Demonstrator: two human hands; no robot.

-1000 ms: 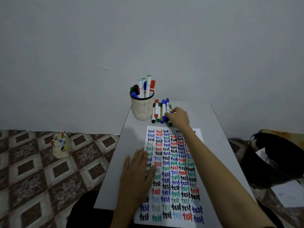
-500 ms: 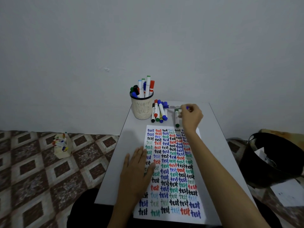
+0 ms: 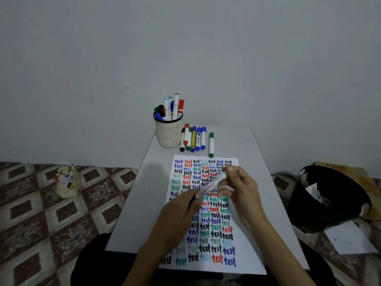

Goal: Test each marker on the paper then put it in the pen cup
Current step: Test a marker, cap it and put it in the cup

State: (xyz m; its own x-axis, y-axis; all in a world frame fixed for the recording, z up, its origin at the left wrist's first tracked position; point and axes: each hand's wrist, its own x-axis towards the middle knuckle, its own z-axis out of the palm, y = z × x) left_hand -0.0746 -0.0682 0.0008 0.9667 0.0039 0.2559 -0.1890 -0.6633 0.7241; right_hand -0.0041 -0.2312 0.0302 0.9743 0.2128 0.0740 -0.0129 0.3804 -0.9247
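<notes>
**Both hands on one marker above the paper**

The left hand (image 3: 179,215) and the right hand (image 3: 241,188) are raised over the paper (image 3: 206,213), each closed on one end of a blue marker (image 3: 210,185) that lies slanted between them; its blue end sits at the left fingers, its pale barrel runs up to the right fingers; the motion blur hides whether the cap is on or off.

The cream pen cup (image 3: 168,133) stands at the far left of the small table (image 3: 132,213), upright, holding a cluster of markers with green, black, blue, white and red tops above its dark rim; just beside it on the right lies a row of loose markers (image 3: 192,139), touching one another; a single green marker (image 3: 211,144) lies a little apart from them, near the paper's top edge.

On the floor to the left a small cream box (image 3: 67,182) holds more markers; to the right a black bin (image 3: 327,199) contains crumpled paper.
</notes>
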